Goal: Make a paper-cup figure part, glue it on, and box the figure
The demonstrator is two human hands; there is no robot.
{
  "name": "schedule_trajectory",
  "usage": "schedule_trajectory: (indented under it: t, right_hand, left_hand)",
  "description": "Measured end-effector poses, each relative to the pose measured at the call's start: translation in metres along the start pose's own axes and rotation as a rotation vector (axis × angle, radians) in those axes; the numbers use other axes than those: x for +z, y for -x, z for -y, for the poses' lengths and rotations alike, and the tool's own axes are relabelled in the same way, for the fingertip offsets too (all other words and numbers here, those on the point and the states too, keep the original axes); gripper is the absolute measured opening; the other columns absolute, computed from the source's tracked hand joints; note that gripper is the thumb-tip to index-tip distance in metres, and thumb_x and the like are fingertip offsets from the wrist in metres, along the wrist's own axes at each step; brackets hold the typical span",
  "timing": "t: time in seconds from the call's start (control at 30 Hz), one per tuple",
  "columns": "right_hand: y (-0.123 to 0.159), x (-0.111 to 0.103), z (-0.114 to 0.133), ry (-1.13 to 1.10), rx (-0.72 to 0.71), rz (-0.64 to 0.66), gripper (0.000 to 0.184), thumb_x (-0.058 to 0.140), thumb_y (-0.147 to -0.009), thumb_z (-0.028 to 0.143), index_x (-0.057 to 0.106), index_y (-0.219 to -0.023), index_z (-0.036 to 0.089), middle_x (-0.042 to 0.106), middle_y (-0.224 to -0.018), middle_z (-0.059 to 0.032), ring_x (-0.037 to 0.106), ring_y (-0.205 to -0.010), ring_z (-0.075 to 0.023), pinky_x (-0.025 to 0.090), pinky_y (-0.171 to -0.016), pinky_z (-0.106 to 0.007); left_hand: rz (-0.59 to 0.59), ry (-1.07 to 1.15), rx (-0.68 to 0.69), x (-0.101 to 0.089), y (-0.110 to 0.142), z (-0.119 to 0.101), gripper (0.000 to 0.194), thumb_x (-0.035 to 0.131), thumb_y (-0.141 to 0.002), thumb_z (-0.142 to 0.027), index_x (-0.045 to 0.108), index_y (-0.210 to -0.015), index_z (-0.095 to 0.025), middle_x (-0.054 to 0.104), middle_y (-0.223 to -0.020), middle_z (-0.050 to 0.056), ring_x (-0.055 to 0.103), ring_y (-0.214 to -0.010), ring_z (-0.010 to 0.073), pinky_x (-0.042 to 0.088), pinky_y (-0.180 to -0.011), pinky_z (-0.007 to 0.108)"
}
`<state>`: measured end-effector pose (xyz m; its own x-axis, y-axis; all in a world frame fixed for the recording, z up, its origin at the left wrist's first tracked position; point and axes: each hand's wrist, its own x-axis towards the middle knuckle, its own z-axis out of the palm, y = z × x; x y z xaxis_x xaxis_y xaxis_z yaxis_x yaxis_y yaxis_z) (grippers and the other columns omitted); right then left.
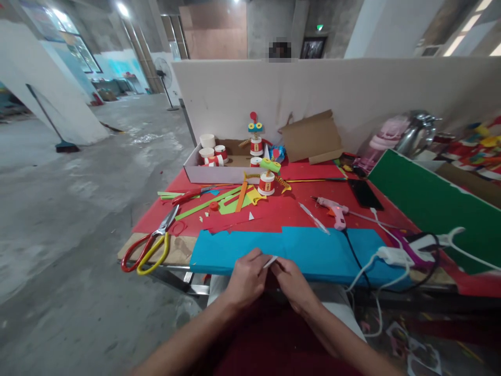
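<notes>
My left hand (249, 278) and my right hand (291, 282) meet over my lap at the table's front edge. Both have closed fingers on a small white strip (270, 261), which looks like paper. Just beyond them lies blue paper (235, 245) on the red table covering. Farther back stands a paper-cup figure (266, 183) with a green head and coiled arms. Red-and-yellow-handled scissors (151, 245) rest at the left corner. To the right are a pink glue gun (333, 210) and a clear, thin stick-shaped item (314, 218).
Paper strips and scraps (219, 203) litter the middle left. A white box (219, 175) of cups and another figure (255, 141) stand behind. A phone (366, 194), power strip (395, 256) with cables, and green board (430, 209) occupy the right. A white partition (332, 83) bounds the back.
</notes>
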<state>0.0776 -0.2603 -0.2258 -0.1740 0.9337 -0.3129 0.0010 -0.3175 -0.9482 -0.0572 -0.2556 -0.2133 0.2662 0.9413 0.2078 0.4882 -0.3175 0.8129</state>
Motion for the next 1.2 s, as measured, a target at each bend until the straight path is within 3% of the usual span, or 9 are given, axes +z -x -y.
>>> schedule_trajectory:
  t: [0.1,0.17,0.33,0.47,0.6,0.73,0.8,1.0,1.2]
  right_hand:
    - [0.001,0.002,0.004,-0.085,0.070,0.086,0.038,0.060,-0.074,0.056,0.061,-0.079,0.018,0.062,-0.063,0.0010,0.057,-0.054,-0.0113,0.047,-0.055,-0.024]
    - [0.001,0.002,0.010,-0.135,0.084,0.155,0.040,0.065,-0.071,0.054,0.059,-0.087,0.018,0.064,-0.068,0.0005,0.060,-0.055,-0.0106,0.048,-0.056,-0.024]
    - [0.002,0.001,0.019,-0.139,0.023,0.200,0.041,0.065,-0.072,0.054,0.056,-0.091,0.019,0.066,-0.074,0.0000,0.062,-0.055,-0.0102,0.049,-0.054,-0.023]
    - [0.004,0.001,0.020,-0.167,0.028,0.202,0.038,0.064,-0.074,0.053,0.058,-0.087,0.018,0.066,-0.071,-0.0002,0.062,-0.056,-0.0103,0.049,-0.055,-0.022]
    - [0.004,0.002,0.017,-0.190,0.051,0.147,0.036,0.065,-0.071,0.052,0.059,-0.079,0.017,0.065,-0.068,-0.0009,0.061,-0.055,-0.0109,0.048,-0.054,-0.023]
    - [0.000,0.001,0.010,-0.111,-0.002,0.004,0.033,0.065,-0.070,0.049,0.056,-0.067,0.018,0.058,-0.057,0.0035,0.054,-0.049,-0.0097,0.044,-0.050,-0.022]
    - [0.000,0.000,0.009,-0.077,-0.018,-0.019,0.032,0.064,-0.071,0.049,0.056,-0.067,0.018,0.057,-0.055,0.0042,0.052,-0.049,-0.0097,0.043,-0.049,-0.022]
    - [0.003,0.002,0.018,-0.135,0.019,0.141,0.035,0.063,-0.071,0.052,0.053,-0.084,0.020,0.061,-0.064,0.0035,0.057,-0.048,-0.0099,0.045,-0.049,-0.023]
    - [0.003,-0.001,0.016,-0.017,-0.044,0.128,0.035,0.056,-0.076,0.053,0.052,-0.081,0.019,0.059,-0.061,0.0041,0.052,-0.046,-0.0076,0.040,-0.044,-0.019]
  left_hand:
    - [-0.049,0.182,-0.182,-0.006,-0.004,0.004,0.018,0.054,-0.081,-0.032,0.062,-0.082,-0.015,0.060,-0.066,0.003,0.056,-0.061,0.0145,0.044,-0.059,0.025]
    - [-0.031,0.393,-0.318,-0.011,-0.009,0.006,0.026,0.062,-0.075,-0.040,0.059,-0.081,-0.015,0.056,-0.058,-0.001,0.052,-0.050,0.0123,0.041,-0.048,0.023]
    - [0.065,0.678,-0.431,-0.018,-0.015,0.001,0.038,0.072,-0.061,-0.047,0.057,-0.075,-0.014,0.054,-0.052,-0.003,0.049,-0.042,0.0094,0.037,-0.040,0.019]
    - [0.069,0.734,-0.464,-0.016,-0.016,0.002,0.038,0.073,-0.058,-0.044,0.056,-0.074,-0.015,0.056,-0.054,-0.003,0.050,-0.042,0.0088,0.035,-0.039,0.018]
    - [0.040,0.667,-0.440,-0.011,-0.014,0.001,0.031,0.066,-0.064,-0.043,0.054,-0.076,-0.016,0.054,-0.055,-0.002,0.048,-0.044,0.0100,0.037,-0.043,0.021]
    - [-0.061,0.243,-0.159,-0.006,-0.006,-0.008,0.019,0.054,-0.075,-0.034,0.053,-0.066,-0.017,0.054,-0.064,0.002,0.050,-0.060,0.0132,0.040,-0.058,0.025]
    - [-0.088,0.158,-0.091,-0.006,-0.004,-0.010,0.019,0.051,-0.078,-0.031,0.054,-0.066,-0.017,0.056,-0.067,0.003,0.051,-0.065,0.0140,0.040,-0.063,0.026]
    - [-0.015,0.600,-0.397,-0.008,-0.011,-0.001,0.031,0.063,-0.068,-0.045,0.055,-0.075,-0.016,0.049,-0.052,-0.004,0.042,-0.042,0.0091,0.032,-0.042,0.021]
    - [0.026,0.687,-0.417,-0.016,-0.014,0.001,0.031,0.066,-0.065,-0.043,0.054,-0.074,-0.016,0.049,-0.054,-0.004,0.039,-0.040,0.0070,0.029,-0.038,0.020]
